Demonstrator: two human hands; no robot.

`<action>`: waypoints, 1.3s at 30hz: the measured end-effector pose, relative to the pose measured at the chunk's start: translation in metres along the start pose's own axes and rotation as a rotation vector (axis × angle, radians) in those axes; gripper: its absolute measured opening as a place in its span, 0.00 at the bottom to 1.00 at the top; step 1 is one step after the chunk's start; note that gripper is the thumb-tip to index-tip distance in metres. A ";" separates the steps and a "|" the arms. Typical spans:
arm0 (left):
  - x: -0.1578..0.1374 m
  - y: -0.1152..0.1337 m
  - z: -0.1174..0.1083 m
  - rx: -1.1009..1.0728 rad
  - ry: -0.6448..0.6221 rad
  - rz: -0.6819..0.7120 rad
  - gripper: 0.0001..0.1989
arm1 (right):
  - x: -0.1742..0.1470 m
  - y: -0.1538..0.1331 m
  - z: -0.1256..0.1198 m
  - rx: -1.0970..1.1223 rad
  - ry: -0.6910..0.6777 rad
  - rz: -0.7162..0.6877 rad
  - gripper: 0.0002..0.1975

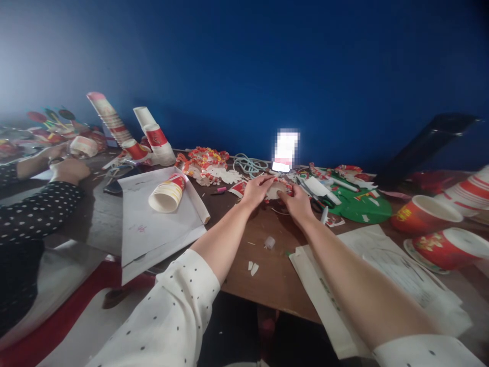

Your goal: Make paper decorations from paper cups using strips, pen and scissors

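We record the left hand (pixel 256 192) and the right hand (pixel 298 202), both gripping a pale, red-edged paper piece (pixel 273 192), held between them over the bench (pixel 273 285). Behind it we see a bright, pixelated screen (pixel 286 149); to the left, a paper cup (pixel 176 186) lies on white sheets (pixel 148 242).

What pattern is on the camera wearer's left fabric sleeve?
White fabric sleeve with scattered dark dots, best seen in the head view.

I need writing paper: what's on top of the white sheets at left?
A paper cup, perhaps several nested, lies on its side; purple marks show on the sheets. What's under the cup is covered.
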State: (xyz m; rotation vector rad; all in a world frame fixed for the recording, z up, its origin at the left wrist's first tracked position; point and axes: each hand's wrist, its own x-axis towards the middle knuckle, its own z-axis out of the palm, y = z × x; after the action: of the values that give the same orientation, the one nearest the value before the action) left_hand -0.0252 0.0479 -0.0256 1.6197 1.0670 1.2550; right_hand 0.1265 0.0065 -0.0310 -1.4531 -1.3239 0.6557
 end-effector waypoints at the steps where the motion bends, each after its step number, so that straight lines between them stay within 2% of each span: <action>1: 0.000 0.000 0.000 0.002 0.004 -0.012 0.16 | -0.001 -0.001 0.000 0.007 -0.012 -0.002 0.21; 5: 0.001 0.001 -0.001 0.009 -0.009 -0.038 0.16 | -0.003 -0.005 -0.001 0.012 -0.037 -0.014 0.16; 15: 0.000 0.002 -0.002 0.059 -0.015 -0.029 0.16 | -0.003 -0.003 -0.002 0.022 -0.048 0.001 0.18; 18: -0.002 0.004 -0.001 -0.069 0.020 -0.073 0.19 | -0.001 0.001 0.001 0.053 -0.004 0.031 0.18; 22: -0.002 0.006 0.004 -0.358 0.024 -0.231 0.24 | 0.000 0.002 0.001 0.123 0.092 0.106 0.20; 26: -0.002 0.005 0.012 -0.497 -0.024 -0.322 0.22 | -0.002 -0.003 -0.004 0.055 0.190 0.076 0.21; 30: -0.005 0.004 0.015 -0.338 -0.024 -0.302 0.19 | -0.005 -0.007 -0.007 -0.022 0.242 0.029 0.21; 39: -0.005 0.002 0.015 -0.108 -0.027 -0.139 0.16 | -0.003 -0.004 -0.005 -0.061 0.208 0.008 0.22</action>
State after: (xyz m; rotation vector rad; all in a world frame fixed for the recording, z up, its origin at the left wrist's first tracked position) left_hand -0.0109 0.0408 -0.0278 1.4523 1.0580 1.1752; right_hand 0.1284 0.0013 -0.0263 -1.5317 -1.1855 0.4592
